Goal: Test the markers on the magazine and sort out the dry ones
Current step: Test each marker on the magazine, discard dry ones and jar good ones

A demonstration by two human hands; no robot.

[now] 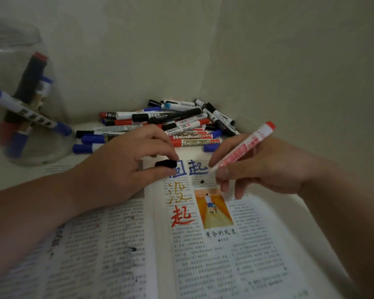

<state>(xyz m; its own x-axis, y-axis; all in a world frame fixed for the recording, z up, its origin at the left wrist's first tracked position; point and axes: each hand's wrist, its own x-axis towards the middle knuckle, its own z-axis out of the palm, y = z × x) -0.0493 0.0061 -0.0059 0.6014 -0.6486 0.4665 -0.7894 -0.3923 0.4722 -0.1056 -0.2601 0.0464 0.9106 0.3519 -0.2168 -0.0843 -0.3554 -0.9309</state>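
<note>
Testing a marker. Our right hand (266, 169) clamps its grip on the red whiteboard marker (252, 144), tip down on the open magazine (246, 266) beside blue characters (198, 169). Our left hand (125, 162) pinches what seems a black cap (165, 164). We draw one short, light stroke on unmarked paper.

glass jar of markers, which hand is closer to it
Left. The left hand, pinching a black cap, is just right of the glass jar; the right hand, gripping a red-and-white marker, is farther right, beyond the left hand.
</note>
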